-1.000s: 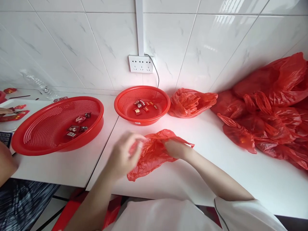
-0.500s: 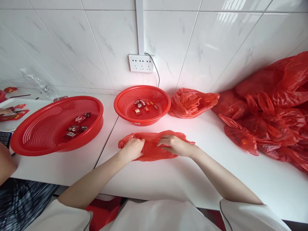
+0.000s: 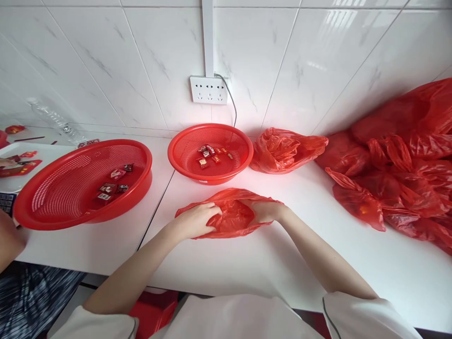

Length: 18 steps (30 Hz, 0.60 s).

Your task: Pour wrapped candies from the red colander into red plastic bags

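Observation:
A red plastic bag [image 3: 233,216] lies on the white table with its mouth spread open towards me. My left hand [image 3: 197,220] rests at the bag's left side, fingers apart and reaching just inside the mouth. My right hand [image 3: 263,211] is inside the right side of the bag; its fingertips are hidden by the red plastic. Just behind the bag stands a round red basket [image 3: 212,176] with several small wrapped sweets [image 3: 203,163] in it.
A larger red basket [image 3: 141,188] with wrapped pieces stands at left, beside a white tray [image 3: 45,151] and another person's arm [image 3: 9,240]. A crumpled red bag [image 3: 282,150] lies right of the small basket. Filled red bags [image 3: 399,179] are piled far right.
The bag's mouth has opened wider. My left hand's fingers have spread from a closed pose, and my right hand has moved down into the bag. The view has shifted slightly.

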### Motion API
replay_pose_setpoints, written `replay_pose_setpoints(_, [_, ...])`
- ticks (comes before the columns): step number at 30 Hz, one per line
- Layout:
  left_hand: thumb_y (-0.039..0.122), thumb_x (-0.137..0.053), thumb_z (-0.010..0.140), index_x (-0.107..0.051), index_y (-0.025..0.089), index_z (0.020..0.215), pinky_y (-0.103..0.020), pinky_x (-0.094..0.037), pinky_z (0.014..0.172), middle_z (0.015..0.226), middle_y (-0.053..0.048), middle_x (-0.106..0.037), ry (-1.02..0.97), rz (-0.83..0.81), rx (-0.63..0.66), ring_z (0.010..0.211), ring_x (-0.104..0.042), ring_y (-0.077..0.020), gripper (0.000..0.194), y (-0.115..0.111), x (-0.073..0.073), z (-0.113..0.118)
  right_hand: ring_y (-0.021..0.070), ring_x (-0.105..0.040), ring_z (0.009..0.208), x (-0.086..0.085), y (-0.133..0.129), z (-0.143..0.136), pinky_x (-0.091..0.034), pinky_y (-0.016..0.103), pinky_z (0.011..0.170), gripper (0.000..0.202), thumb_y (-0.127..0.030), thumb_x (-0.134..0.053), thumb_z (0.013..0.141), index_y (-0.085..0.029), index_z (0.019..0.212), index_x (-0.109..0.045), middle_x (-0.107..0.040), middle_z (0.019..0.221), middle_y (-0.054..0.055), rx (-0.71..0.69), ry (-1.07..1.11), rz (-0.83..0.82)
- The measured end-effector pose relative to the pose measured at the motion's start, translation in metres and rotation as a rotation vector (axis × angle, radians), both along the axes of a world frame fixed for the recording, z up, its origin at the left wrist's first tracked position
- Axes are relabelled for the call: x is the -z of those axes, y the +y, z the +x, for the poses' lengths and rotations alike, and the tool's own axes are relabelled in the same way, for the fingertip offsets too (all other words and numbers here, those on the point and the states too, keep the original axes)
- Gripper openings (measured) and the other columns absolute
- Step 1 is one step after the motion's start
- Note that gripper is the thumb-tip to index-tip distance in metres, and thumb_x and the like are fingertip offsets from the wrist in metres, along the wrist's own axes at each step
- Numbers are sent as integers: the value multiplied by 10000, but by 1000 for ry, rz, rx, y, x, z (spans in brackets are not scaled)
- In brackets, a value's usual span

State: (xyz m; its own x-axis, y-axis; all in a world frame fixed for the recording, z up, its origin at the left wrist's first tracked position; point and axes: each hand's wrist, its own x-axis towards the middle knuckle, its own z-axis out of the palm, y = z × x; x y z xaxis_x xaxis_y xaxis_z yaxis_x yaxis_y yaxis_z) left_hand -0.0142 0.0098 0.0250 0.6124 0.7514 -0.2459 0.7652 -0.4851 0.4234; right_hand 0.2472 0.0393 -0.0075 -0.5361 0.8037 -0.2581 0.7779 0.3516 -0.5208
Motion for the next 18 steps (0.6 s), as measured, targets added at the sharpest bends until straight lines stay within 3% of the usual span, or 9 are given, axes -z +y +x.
replay_pose_setpoints(2, [216, -561, 835, -592, 289, 1148, -308, -472, 768, 1127, -21, -618, -53, 102, 76, 953, -628, -208, 322, -7, -5, 5, 231, -646, 847, -2, -4, -3, -495, 283, 626, 627, -366, -758, 691, -212, 1266, -561, -687, 1024, 75, -117, 30, 58])
replay_pose_setpoints(6, [253, -564, 864, -587, 254, 1138, -367, -458, 865, 1126, -48, -594, -63, 270, 137, 992, -600, -229, 275, -10, -6, 8, 190, -652, 914, -18, -21, -13, -507, 298, 783, 268, -240, -537, 905, -228, 1153, -638, -699, 1042, 46, -306, 114, 186])
replay_pose_setpoints(9, [394, -740, 709, -573, 238, 1163, -479, -384, 999, 1236, -88, -557, -33, 290, 135, 1155, -523, -325, 508, -5, 1, 2, 192, -601, 1107, -27, -32, -19, -478, 331, 936, 292, -216, -482, 945, -231, 1202, -620, -646, 1226, 60, -414, 160, 406])
replay_pose_setpoints(11, [422, -799, 617, -548, 252, 1223, -536, -312, 1059, 1318, -101, -519, -20, 261, 127, 1241, -453, -370, 678, -1, 6, -3, 241, -446, 1316, -25, -32, -19, -344, 432, 1106, 402, -249, -579, 894, -218, 1295, -560, -506, 1418, 82, -434, 112, 542])
replay_pose_setpoints(13, [385, -815, 587, -499, 292, 1304, -559, -279, 1081, 1387, -90, -474, -28, 220, 105, 1290, -403, -383, 789, 2, 10, -7, 302, -280, 1418, -16, -26, -16, -144, 548, 1177, 672, -293, -710, 784, -188, 1398, -458, -342, 1528, 120, -401, 9, 595])
replay_pose_setpoints(15, [333, -811, 583, -430, 344, 1376, -546, -313, 1070, 1455, -62, -414, -61, 160, 78, 1327, -364, -381, 879, 5, 13, -10, 338, -196, 1445, -1, -17, -13, -15, 599, 1169, 931, -363, -775, 687, -143, 1475, -331, -218, 1567, 165, -350, -87, 540])
replay_pose_setpoints(18, [275, -784, 594, -341, 402, 1433, -471, -431, 987, 1534, -24, -308, -156, 32, 34, 1336, -378, -355, 957, 11, 18, -13, 331, -126, 1465, 20, -3, -7, 55, 584, 1163, 1105, -487, -749, 651, -97, 1520, -189, -107, 1581, 183, -325, -148, 373])
